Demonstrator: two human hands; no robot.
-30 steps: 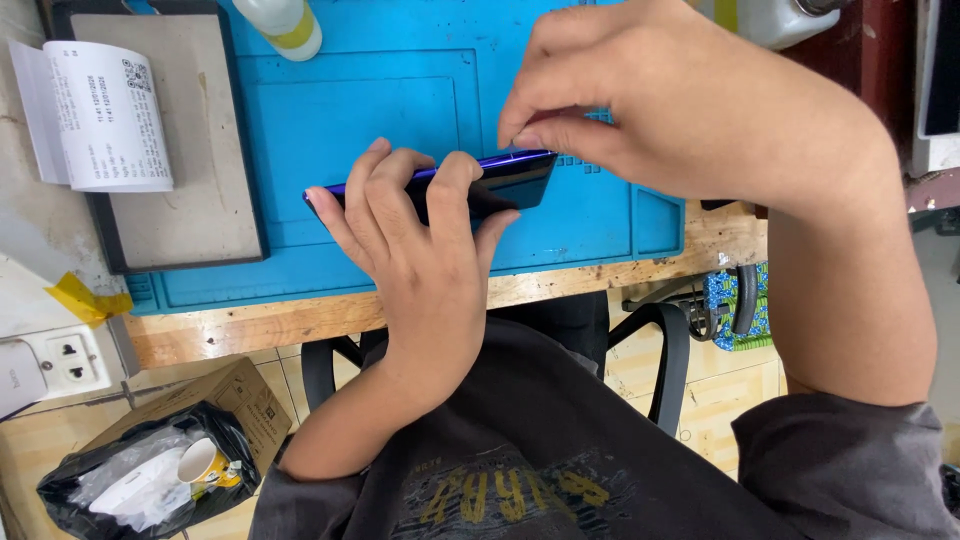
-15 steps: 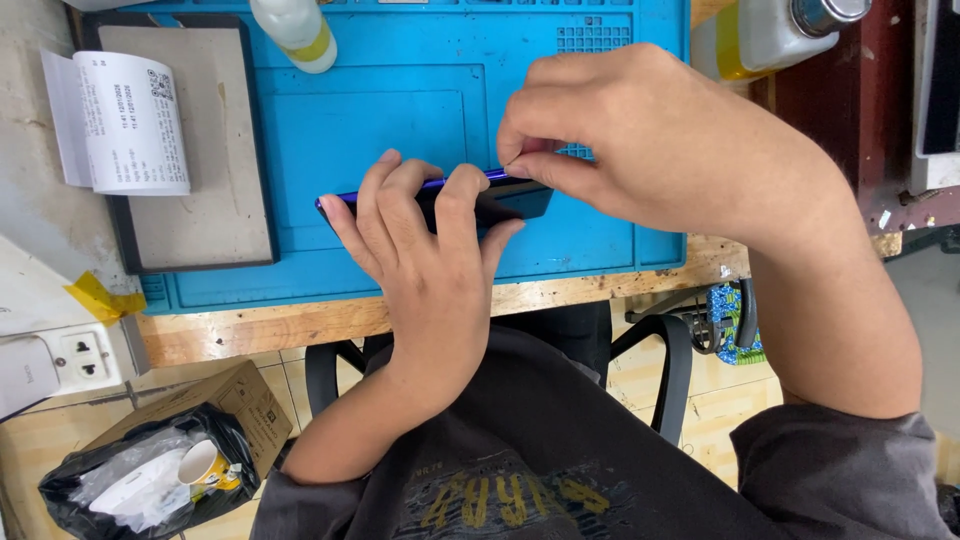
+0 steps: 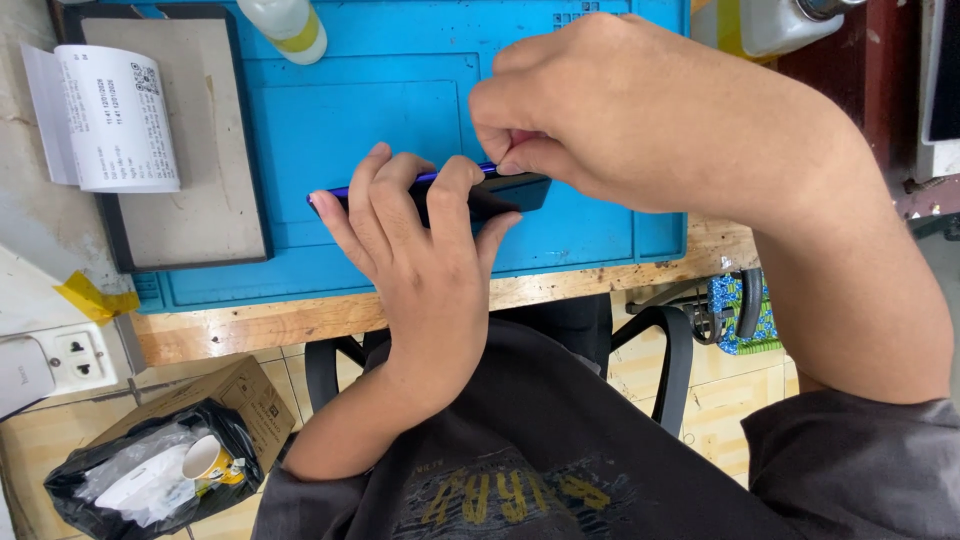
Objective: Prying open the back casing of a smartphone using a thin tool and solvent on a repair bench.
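Head view: you are looking straight down at a workbench, with your own arms reaching up into the picture.
Workbench (image 3: 330,322): a worn wooden top whose near edge runs just beneath the mat.
Blue silicone work mat (image 3: 400,90): it covers most of the bench, with moulded compartments along its far edge.
Grey pad (image 3: 215,150): it lies on the mat's left part, with a printed paper slip (image 3: 115,115) resting over its left edge.
Your right hand (image 3: 640,110): it comes in from the right, thumb and forefinger pinched tight on the upper right edge of the phone.
Your left hand (image 3: 425,250): its fingers are wrapped over the phone's middle, clamping it against the mat.
Smartphone (image 3: 515,190): dark with a blue-violet rim, it lies lengthwise near the mat's front edge, mostly hidden under your fingers.
Step in hand: by the look of it you are working at the seam on the phone's right end; I cannot tell whether a pick or only a fingernail is at the edge.
Next move: it seems to call for a steady left-hand hold and small, controlled force at the pinch, so the edge does not slip or flex.
Bottles: a small plastic bottle (image 3: 290,25) stands at the mat's far edge, and a larger container (image 3: 780,22) stands off to the right.
Floor, lower left: a cardboard box (image 3: 235,395) lined with a black bag holds a paper cup (image 3: 207,462).
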